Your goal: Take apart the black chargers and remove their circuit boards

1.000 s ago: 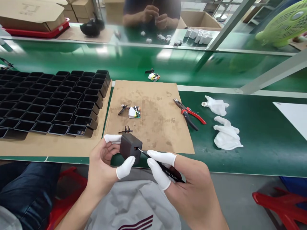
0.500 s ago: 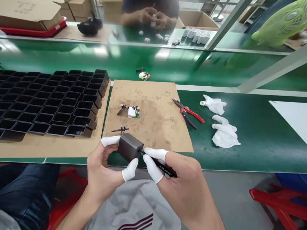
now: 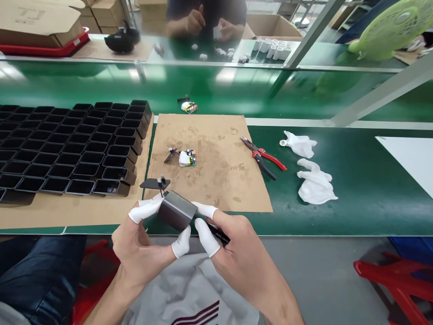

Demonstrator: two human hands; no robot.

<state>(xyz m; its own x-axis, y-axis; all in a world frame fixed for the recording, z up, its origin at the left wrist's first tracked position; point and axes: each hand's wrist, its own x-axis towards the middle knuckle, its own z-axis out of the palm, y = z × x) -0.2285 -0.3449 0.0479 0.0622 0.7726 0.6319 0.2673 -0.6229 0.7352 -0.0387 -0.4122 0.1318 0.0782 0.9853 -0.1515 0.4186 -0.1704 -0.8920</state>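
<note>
My left hand [image 3: 147, 239], white finger cots on thumb and forefinger, grips a dark grey box-shaped plastic housing [image 3: 176, 209] above the table's front edge. From the housing's far end, thin wires lead to a flat black plate [image 3: 154, 183] with small metal prongs. My right hand [image 3: 230, 248], also in finger cots, pinches a slim black tool [image 3: 219, 235] with white lettering. That tool's tip is hidden at the housing's near end. Beyond them, a small circuit board [image 3: 187, 158] with a white patch and a wired black piece lies on the cardboard sheet [image 3: 216, 180].
Red-and-black pliers [image 3: 264, 158] rest across the cardboard's right edge. Two white crumpled gloves [image 3: 316, 183] lie further right. Rows of black housings [image 3: 81, 169] fill the left side. Another board [image 3: 189, 107] sits on the green conveyor [image 3: 111, 83]. A co-worker's hands [image 3: 209, 25] are across.
Both hands, the housing and the tool have shifted slightly left. The wired black plate has swung left and now shows its flat face. The conveyor board moved left; the co-worker's hands parted.
</note>
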